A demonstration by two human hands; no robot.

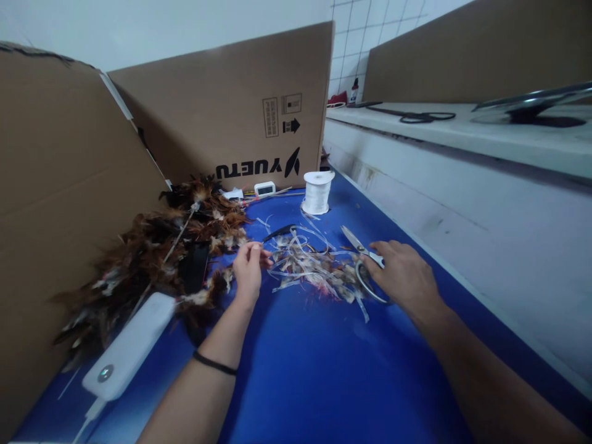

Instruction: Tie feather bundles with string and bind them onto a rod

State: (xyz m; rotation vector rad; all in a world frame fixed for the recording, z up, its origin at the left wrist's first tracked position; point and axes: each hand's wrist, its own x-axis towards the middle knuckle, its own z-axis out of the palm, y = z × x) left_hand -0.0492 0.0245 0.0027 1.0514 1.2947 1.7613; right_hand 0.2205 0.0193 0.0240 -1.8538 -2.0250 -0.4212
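My left hand (pixel 250 265) is closed in a pinch, and a slim dark feather (pixel 279 233) extends from its fingertips. Lying over the blue tabletop, my right hand (pixel 402 274) grips a pair of scissors (pixel 353 238) by the handle; the blades point away to the upper left. Between both hands lies a loose pile of small feathers (pixel 340 280), mixed with clear plastic ribbon strips (pixel 296 259) and some red bits. Behind the pile a spool of white ribbon (pixel 317 194) stands upright. My palm hides part of the scissors' handles.
Many brown feathers (pixel 139 246) are heaped on the left beside a white power bank (pixel 132 345) with a cable. A small white digital device (pixel 265 189) sits near the cardboard panel (pixel 222 117). On the right, a white ledge (pixel 462 132) carries another black-handled pair of scissors (pixel 428 116).
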